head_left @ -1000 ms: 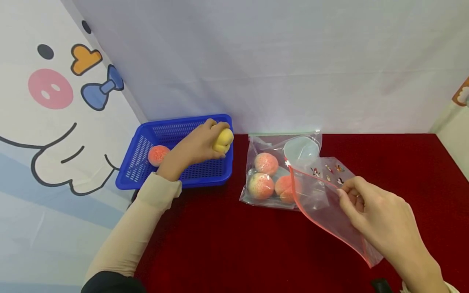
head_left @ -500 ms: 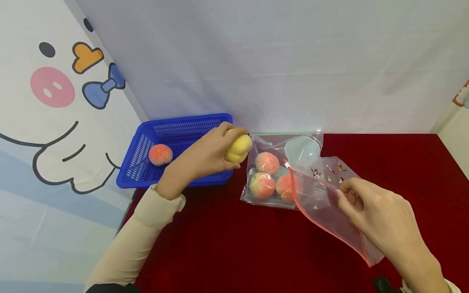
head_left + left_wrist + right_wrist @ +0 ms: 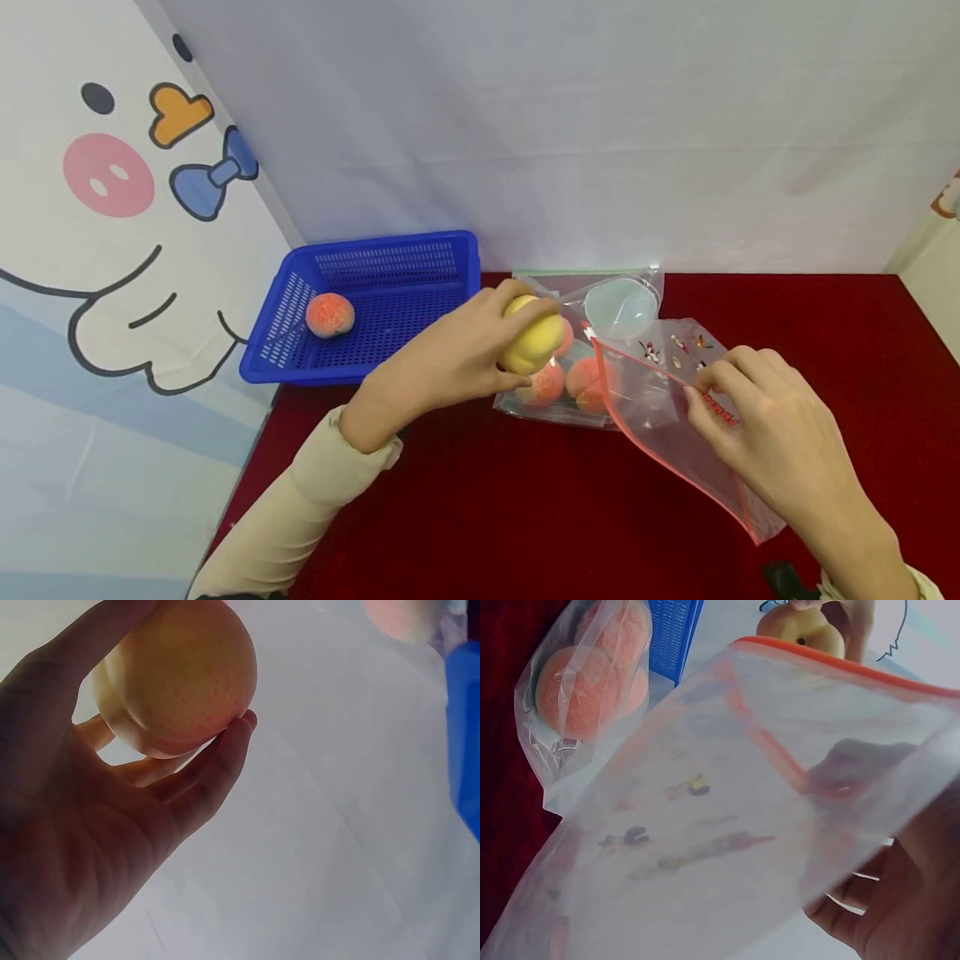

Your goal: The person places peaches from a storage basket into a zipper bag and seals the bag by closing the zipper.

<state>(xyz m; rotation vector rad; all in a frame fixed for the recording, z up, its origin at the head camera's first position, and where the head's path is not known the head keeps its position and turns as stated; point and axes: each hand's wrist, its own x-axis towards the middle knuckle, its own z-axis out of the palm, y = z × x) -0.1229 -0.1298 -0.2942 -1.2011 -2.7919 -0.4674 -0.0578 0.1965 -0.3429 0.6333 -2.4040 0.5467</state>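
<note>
My left hand (image 3: 465, 346) grips a yellow peach (image 3: 535, 337), fingers curled over it and thumb beneath, above the left part of a clear bag (image 3: 648, 287). In the left wrist view the peach (image 3: 180, 675) shows a reddish blush. Pink-orange peaches (image 3: 591, 385) lie inside that clear bag, partly hidden behind my left hand. My right hand (image 3: 772, 433) pinches the edge of a see-through zip bag (image 3: 660, 408) with a red zip strip and small printed figures. The right wrist view has this zip bag (image 3: 690, 825) spread before the hand, its mouth edge close to the yellow peach.
A blue plastic basket (image 3: 405, 329) stands at the left with one pink-orange peach (image 3: 330, 315) in it. A dark red cloth (image 3: 525, 500) covers the table. Behind it hangs a white curtain (image 3: 600, 125), and a cartoon-printed sheet (image 3: 45, 333) is at the left.
My left hand has carried the yellow peach rightward, out from over the basket to above the clear bag. My right hand keeps its pinch on the zip bag, fingers slightly shifted.
</note>
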